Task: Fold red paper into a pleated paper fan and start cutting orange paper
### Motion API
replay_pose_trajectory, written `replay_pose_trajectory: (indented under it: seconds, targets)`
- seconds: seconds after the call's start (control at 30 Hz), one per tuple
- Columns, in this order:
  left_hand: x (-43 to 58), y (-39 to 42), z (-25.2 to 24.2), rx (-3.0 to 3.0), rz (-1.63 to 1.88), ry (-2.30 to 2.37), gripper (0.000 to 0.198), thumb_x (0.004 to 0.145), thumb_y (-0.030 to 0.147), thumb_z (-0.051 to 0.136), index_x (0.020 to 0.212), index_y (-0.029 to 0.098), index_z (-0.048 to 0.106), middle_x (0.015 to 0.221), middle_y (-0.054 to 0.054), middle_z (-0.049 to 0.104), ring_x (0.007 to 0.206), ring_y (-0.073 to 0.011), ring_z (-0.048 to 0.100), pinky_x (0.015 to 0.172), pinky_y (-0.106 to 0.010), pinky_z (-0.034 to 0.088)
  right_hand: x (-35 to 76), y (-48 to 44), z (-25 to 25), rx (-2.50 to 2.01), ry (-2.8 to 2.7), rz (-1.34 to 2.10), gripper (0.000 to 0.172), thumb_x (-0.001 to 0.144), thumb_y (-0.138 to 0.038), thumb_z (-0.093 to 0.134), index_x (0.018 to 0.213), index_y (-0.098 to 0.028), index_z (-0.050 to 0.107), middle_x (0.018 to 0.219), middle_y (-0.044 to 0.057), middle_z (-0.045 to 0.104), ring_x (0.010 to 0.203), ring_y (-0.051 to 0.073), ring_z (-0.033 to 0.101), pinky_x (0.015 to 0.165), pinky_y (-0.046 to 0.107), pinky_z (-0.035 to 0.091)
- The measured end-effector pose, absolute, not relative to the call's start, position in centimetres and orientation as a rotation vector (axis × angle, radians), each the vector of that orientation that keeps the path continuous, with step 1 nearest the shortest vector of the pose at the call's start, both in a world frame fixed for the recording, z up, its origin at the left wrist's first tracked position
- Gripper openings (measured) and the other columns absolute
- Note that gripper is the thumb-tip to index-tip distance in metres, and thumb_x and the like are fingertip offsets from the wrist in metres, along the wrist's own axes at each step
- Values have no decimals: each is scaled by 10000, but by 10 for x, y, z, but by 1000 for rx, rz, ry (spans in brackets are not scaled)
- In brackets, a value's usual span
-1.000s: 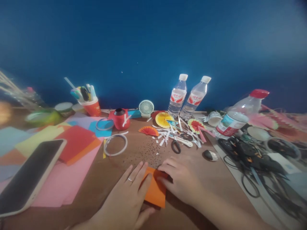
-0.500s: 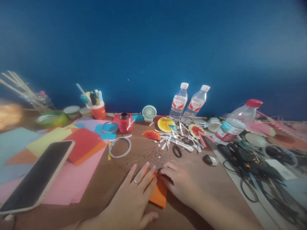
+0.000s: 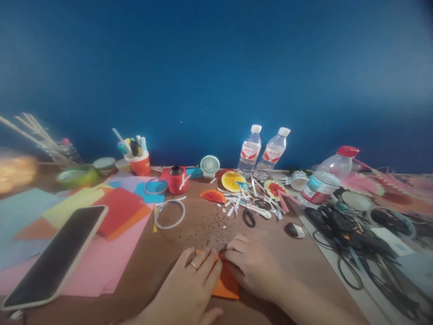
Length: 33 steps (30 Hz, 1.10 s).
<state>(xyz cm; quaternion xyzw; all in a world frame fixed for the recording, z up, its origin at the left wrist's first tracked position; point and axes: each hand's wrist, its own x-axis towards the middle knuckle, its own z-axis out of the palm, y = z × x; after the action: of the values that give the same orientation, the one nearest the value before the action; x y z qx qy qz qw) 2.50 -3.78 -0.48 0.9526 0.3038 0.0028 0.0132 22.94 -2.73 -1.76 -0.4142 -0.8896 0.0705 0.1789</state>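
Note:
A folded sheet of orange paper (image 3: 227, 284) lies on the brown desk, partly covered by both hands. My left hand (image 3: 191, 284), with a ring on one finger, rests over the paper's left part; its fingers lie along the sheet and the thumb stays apart. At the paper's upper right edge, my right hand (image 3: 252, 266) has its fingers curled onto the sheet; their tips are partly hidden. Dark specks scatter beyond the hands. Farther back are scissors (image 3: 249, 217), white paper strips (image 3: 233, 210), an orange paper fan (image 3: 212, 195) and a round yellow one (image 3: 232, 180).
Coloured sheets (image 3: 91, 275) and a phone (image 3: 56, 255) cover the left side. A cup of pens (image 3: 139, 164), a red pot (image 3: 177, 180), a small fan (image 3: 209, 166) and bottles (image 3: 250, 151) stand at the back. A mouse (image 3: 295, 230) and tangled black cables (image 3: 348, 230) lie right.
The view has shifted slightly, so the hands and paper sit lower. My left hand's fingers have drawn closer together and bent a little. My right hand stays at the paper's edge.

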Motion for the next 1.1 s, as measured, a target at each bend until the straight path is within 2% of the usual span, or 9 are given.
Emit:
replay_pose_trajectory:
  seconds: [0.13, 0.2, 0.33, 0.5, 0.57, 0.67, 0.77, 1.0, 1.1]
  targets:
    - [20, -38, -14, 3052, 46, 948, 600, 809, 499, 418, 1287, 137, 407, 1297, -126, 473, 1121, -275, 476, 946, -417, 269, 227, -27, -22, -1175, -2521, 72, 144, 816, -149, 486, 746, -167, 611, 742, 34, 569, 735, 151, 447, 624, 287, 317]
    - [17, -39, -18, 3084, 90, 1026, 563, 814, 477, 413, 1246, 119, 465, 1250, -137, 518, 1091, -273, 506, 946, -408, 284, 228, -26, -22, -1184, -2514, 15, 181, 814, -155, 487, 666, -162, 591, 698, 28, 560, 721, 148, 442, 613, 295, 300]
    - [16, -41, -23, 3124, 101, 1142, 559, 815, 509, 385, 1120, 84, 583, 1125, -163, 605, 1012, -275, 562, 918, -389, 335, 232, -28, -20, -1189, -2552, -76, 148, 768, -154, 519, 636, -166, 584, 640, 20, 556, 694, 152, 435, 592, 320, 268]
    - [21, -39, -18, 3026, 4, 1178, 607, 770, 543, 451, 1230, 147, 493, 1180, -149, 572, 1029, -298, 540, 908, -434, 336, 244, -24, -18, -1262, -2491, -135, 189, 723, -185, 530, 536, -169, 555, 571, 29, 531, 632, 157, 432, 581, 320, 282]
    - [24, -39, -13, 2960, -89, 1204, 665, 731, 552, 503, 1269, 164, 447, 1215, -156, 541, 1040, -318, 520, 897, -464, 336, 257, -13, -17, -1430, -2320, -106, 216, 774, -185, 480, 581, -172, 577, 611, 35, 547, 645, 157, 460, 592, 294, 322]
    - [27, -39, -5, 2869, -150, 1210, 694, 711, 564, 520, 1279, 175, 434, 1242, -148, 518, 1064, -318, 489, 911, -472, 325, 281, 10, -17, -1696, -2084, -125, 217, 837, -152, 412, 879, -168, 624, 901, 74, 611, 827, 178, 524, 704, 281, 378]
    - [28, -40, -1, 2834, -136, 1198, 676, 741, 568, 476, 1292, 181, 415, 1263, -135, 502, 1088, -314, 463, 927, -473, 312, 302, 26, -21, -1849, -2104, -109, 204, 811, -112, 438, 846, -163, 633, 933, 83, 618, 873, 187, 542, 760, 281, 386]
    - [26, -41, -8, 2840, -65, 1193, 682, 758, 577, 442, 1309, 178, 388, 1258, -131, 498, 1090, -312, 443, 948, -486, 279, 308, 29, -17, -1981, -2085, -177, 93, 772, -145, 510, 788, -166, 600, 848, 78, 604, 891, 214, 530, 817, 327, 348]
    - [25, -40, -10, 2852, -59, 1192, 687, 754, 583, 441, 1308, 181, 390, 1247, -125, 508, 1086, -307, 446, 955, -483, 271, 305, 27, -11, -2055, -2032, -4, 84, 750, -136, 505, 759, -173, 580, 788, 60, 606, 793, 194, 546, 711, 288, 365]
